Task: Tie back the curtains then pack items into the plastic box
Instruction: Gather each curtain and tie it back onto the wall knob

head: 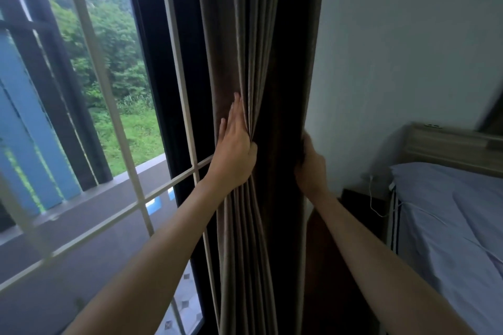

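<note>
A dark brown curtain [258, 43] hangs gathered in pleats at the right edge of the window, against the wall. My left hand [234, 144] lies on its left side, fingers straight and pointing up, the thumb pressing into the folds. On the curtain's right edge my right hand [310, 164] grips the fabric, its fingers curled behind the cloth and hidden. Between the two hands the curtain is squeezed into a narrow bundle. No tie-back and no plastic box are in view.
The window [89, 106] with white grille bars fills the left, its black frame [166, 76] beside the curtain. A bed [449, 215] with a grey sheet stands at the right, with a dark bedside table [362, 207] and a white cable. The white wall [402, 41] is behind.
</note>
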`<state>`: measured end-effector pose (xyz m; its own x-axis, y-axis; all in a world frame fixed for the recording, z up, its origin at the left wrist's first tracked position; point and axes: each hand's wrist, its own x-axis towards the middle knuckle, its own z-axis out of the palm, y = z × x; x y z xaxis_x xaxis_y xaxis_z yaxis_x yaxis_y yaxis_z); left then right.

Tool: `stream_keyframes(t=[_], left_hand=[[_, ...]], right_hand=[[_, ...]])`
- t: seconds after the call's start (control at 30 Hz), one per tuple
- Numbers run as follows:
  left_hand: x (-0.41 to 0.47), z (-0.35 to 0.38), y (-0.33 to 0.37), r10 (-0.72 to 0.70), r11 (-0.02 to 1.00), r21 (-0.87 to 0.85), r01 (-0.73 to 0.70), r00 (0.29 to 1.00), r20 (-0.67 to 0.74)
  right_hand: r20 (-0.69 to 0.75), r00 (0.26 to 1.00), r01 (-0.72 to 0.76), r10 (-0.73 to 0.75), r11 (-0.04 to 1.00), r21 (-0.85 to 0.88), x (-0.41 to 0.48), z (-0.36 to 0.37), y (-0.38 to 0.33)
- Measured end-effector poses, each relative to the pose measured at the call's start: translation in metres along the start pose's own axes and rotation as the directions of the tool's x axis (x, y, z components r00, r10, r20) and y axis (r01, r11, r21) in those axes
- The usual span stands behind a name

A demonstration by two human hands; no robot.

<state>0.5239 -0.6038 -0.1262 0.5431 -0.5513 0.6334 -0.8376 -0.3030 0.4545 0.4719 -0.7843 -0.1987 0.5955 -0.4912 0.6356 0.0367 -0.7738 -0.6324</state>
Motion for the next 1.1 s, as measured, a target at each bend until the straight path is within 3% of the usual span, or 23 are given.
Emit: stream_keyframes(t=[0.1, 0.27, 0.4, 0.73, 0.9, 1.1], left_hand=[[-0.001, -0.001, 0.002, -0.010, 1.000, 0.001, 0.010, 1.000, 0.004], [0.003, 0.002, 0.001, -0.006, 1.000, -0.006, 0.006, 1.000, -0.008], [0.004, 0.008, 0.002, -0.002, 0.999, -0.039, 0.002, 1.000, 0.011], [0.009, 0.016, -0.001, 0.017, 1.000, 0.004, -0.017, 1.000, 0.017], [0.010, 0.026, 0.006, 0.027, 0.999, -0.021, -0.027, 0.999, -0.024], [0.007, 0.028, 0.011, -0.011, 0.997, -0.073, 0.009, 1.000, -0.026]], right_hand=[[0.128, 0.991, 0.043, -0.034, 0.997, -0.065, -0.042, 0.024, 0.015], [0.304, 0.951, -0.060, 0.049, 0.998, 0.029, -0.091, 0.046, 0.011], [0.313, 0.949, 0.008, -0.042, 0.994, 0.108, -0.123, 0.065, 0.013], [0.417, 0.908, -0.056, 0.029, 0.997, 0.052, -0.123, 0.060, 0.005], [0.387, 0.921, -0.140, 0.050, 0.968, 0.208, -0.131, 0.063, -0.017], [0.106, 0.994, -0.037, 0.037, 0.999, -0.008, -0.140, 0.081, -0.038]])
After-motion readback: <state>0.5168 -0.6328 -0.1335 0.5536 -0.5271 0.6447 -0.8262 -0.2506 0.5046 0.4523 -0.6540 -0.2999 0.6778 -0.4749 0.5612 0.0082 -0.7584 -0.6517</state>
